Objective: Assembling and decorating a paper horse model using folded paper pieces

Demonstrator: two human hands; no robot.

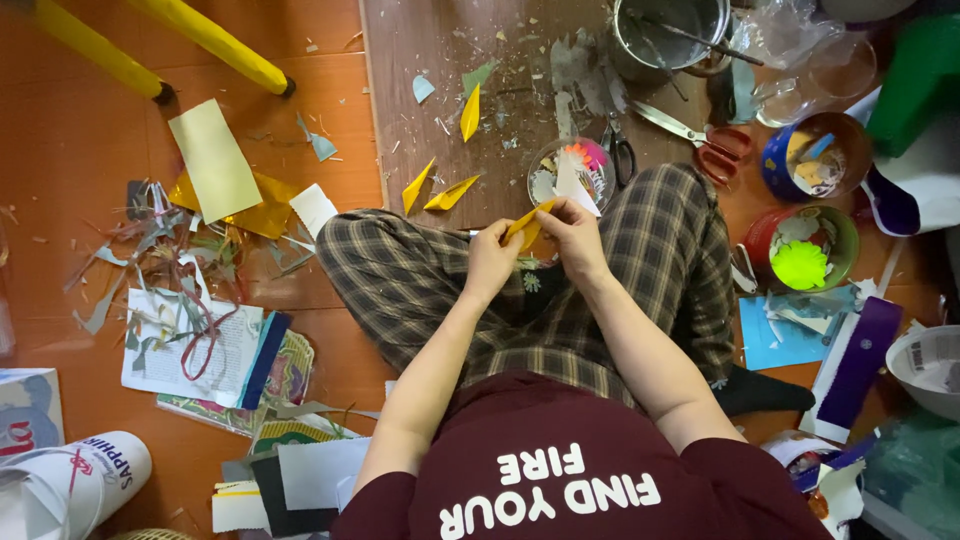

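Note:
I sit cross-legged on the floor in plaid trousers. My left hand (pixel 490 258) and my right hand (pixel 572 232) meet over my lap, both pinching a small folded yellow paper piece (pixel 527 224). Three more yellow folded petal shapes lie on the brown board (pixel 420 40) ahead: one (pixel 470 112) upright in the middle, two (pixel 416 186) (pixel 450 194) near my left knee. A round clear dish of coloured paper bits (pixel 572 172) sits just beyond my right hand.
Red-handled scissors (pixel 700 140) and a metal pot (pixel 672 36) lie at the back right, beside a blue bowl (pixel 812 156) and a red bowl with a neon green cutout (pixel 802 250). Paper scraps and sheets (pixel 200 330) litter the left floor. Yellow stool legs (pixel 215 42) stand far left.

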